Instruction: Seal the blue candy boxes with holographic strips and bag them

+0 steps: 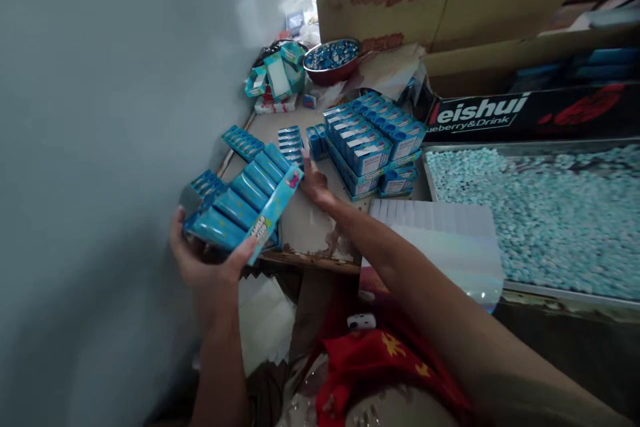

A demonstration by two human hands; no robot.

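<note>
"From the head view, where is the work happening?"

"In the left hand (213, 263): a blue display tray (277, 207) with a row of glossy blue packets (243, 193), tilted over the near-left part of the bench (311, 233)."

"Is it held firmly?"

"The left fingers grip its near end, thumb against the printed front. The right hand (316, 181) is just beside a short row of small blue boxes (290, 143); whether its fingers are closed on any, I can't tell."

"How would you do it well?"

"I'd hold the open side upward so no packet slides out, grip the end without crushing it, and steady the far end with the other hand if it sags."

"And the other containers?"

"To the right of the small row, a larger tray (369, 185) carries upright blue boxes (370, 153). At the back, a red bowl (333, 77) is full of small blue-and-white pieces. Over on the right, a shallow metal pan (575, 295) is spread with pale turquoise pieces (550, 227), thinner near its far edge. Beyond it, a black-fronted carton (545, 113) holds something blue, too blurred to name."
</note>
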